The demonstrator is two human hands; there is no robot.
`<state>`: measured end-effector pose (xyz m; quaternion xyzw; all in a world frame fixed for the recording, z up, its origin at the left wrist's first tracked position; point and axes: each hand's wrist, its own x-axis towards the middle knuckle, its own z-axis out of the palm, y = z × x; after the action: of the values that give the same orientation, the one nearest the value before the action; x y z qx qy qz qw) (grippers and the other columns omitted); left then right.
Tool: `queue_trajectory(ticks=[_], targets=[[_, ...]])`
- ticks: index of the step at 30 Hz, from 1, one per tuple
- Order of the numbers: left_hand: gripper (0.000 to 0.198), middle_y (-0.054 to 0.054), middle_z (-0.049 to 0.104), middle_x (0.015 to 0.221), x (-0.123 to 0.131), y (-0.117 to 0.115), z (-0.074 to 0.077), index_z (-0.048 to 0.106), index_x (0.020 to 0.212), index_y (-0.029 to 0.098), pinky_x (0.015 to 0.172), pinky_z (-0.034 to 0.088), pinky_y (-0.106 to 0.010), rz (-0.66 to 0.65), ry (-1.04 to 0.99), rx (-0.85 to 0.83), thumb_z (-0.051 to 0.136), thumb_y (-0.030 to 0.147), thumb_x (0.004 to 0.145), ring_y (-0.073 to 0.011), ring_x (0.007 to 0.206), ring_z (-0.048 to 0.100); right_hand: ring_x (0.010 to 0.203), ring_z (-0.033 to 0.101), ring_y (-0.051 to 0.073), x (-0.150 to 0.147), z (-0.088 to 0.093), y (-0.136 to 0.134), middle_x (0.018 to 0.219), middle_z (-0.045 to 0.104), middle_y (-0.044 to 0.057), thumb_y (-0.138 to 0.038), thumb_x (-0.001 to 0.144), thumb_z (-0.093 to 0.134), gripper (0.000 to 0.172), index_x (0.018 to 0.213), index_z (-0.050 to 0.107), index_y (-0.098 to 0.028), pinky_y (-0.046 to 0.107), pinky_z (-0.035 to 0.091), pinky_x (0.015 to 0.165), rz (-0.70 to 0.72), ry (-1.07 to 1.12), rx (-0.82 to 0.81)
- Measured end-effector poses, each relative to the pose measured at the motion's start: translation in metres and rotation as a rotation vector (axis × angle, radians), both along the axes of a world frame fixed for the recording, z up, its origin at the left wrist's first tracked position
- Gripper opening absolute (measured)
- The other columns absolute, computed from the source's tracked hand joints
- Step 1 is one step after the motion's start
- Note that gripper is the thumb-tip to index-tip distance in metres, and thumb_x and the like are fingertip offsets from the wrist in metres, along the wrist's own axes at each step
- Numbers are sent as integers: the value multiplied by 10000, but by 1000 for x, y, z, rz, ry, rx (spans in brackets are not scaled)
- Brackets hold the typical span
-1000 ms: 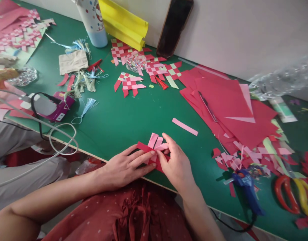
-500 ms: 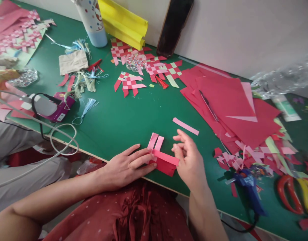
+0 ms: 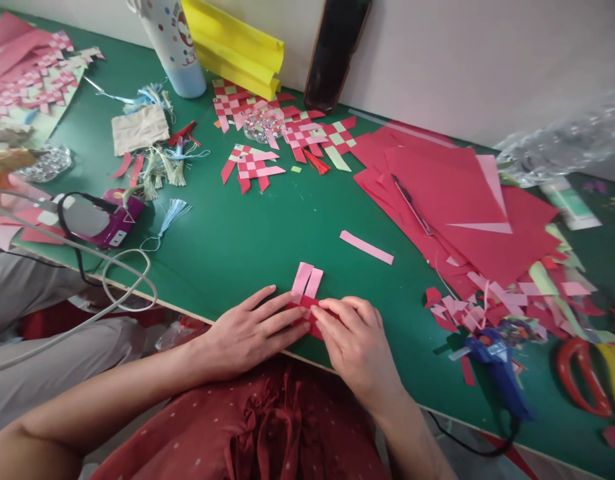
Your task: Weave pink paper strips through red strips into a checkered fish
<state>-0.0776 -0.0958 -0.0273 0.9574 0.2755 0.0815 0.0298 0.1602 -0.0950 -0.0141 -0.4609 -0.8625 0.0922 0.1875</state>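
Near the table's front edge lies a small weave of red paper strips [image 3: 314, 327] and pink paper strips [image 3: 307, 280]. The two pink strips stick out at its far side. My left hand [image 3: 252, 330] rests flat with fingers stretched, its fingertips pressing on the weave's left part. Close beside them, my right hand [image 3: 355, 340] has thumb and fingers pinched together on a red strip; the hand covers the weave's right end. A loose pink strip [image 3: 366, 247] lies beyond my right hand.
Red paper sheets [image 3: 447, 200] with a craft knife [image 3: 411, 203] lie right, near paper scraps, a blue glue gun [image 3: 502, 373] and red-handled scissors [image 3: 580, 377]. Woven paper fish [image 3: 251, 167], tassels [image 3: 173, 217], a bottle [image 3: 180, 60] and a phone [image 3: 335, 53] are farther back. Another person's leg shows left.
My right hand has moved left and pinched the red strip close to my left fingertips. Its fingers were loosely curled at the strip's right end before. My left hand stays put.
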Motion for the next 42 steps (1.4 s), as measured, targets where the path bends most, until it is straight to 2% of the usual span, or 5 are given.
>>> queue_trajectory(ticks=[16, 20, 25, 33, 42], targets=[[489, -75, 538, 1334, 2, -2, -1, 451, 1444, 232, 1184, 317, -533, 16, -33, -63, 516, 163, 964, -316, 1422, 357, 964, 559, 247, 54, -10, -17, 1027, 713, 73, -154, 910, 623, 178, 1040, 729, -210, 417, 468, 836, -213, 16, 89], [536, -84, 528, 1344, 1, -2, -5, 407, 1472, 251, 1174, 333, -517, 20, -26, -66, 541, 203, 955, -303, 1439, 333, 1090, 588, 250, 35, -3, -18, 1104, 678, 132, -60, 903, 572, 305, 1190, 646, -130, 426, 511, 944, -201, 134, 186], [482, -88, 497, 1401, 2, -3, -6, 454, 1434, 254, 1177, 330, -500, 32, -20, -51, 528, 228, 958, -283, 1434, 347, 1267, 538, 249, -4, 1, -20, 1252, 673, 109, -65, 941, 475, 334, 1234, 627, -118, 451, 444, 1082, 89, 79, 87], [599, -65, 528, 1374, 1, -1, 3, 415, 1458, 263, 1180, 321, -527, 35, -44, -162, 638, 302, 904, -298, 1386, 401, 1068, 610, 244, 6, -9, -11, 1171, 710, 88, -180, 961, 534, 244, 1153, 679, -140, 436, 527, 948, 4, 49, -22], [334, -122, 604, 1216, 5, 3, 7, 566, 1184, 161, 1022, 493, -464, 175, -335, -312, 652, 316, 901, -263, 1176, 542, 1054, 571, 248, 7, -10, -8, 1177, 688, 89, -190, 936, 579, 285, 1216, 620, -156, 441, 512, 939, -15, 126, -87]])
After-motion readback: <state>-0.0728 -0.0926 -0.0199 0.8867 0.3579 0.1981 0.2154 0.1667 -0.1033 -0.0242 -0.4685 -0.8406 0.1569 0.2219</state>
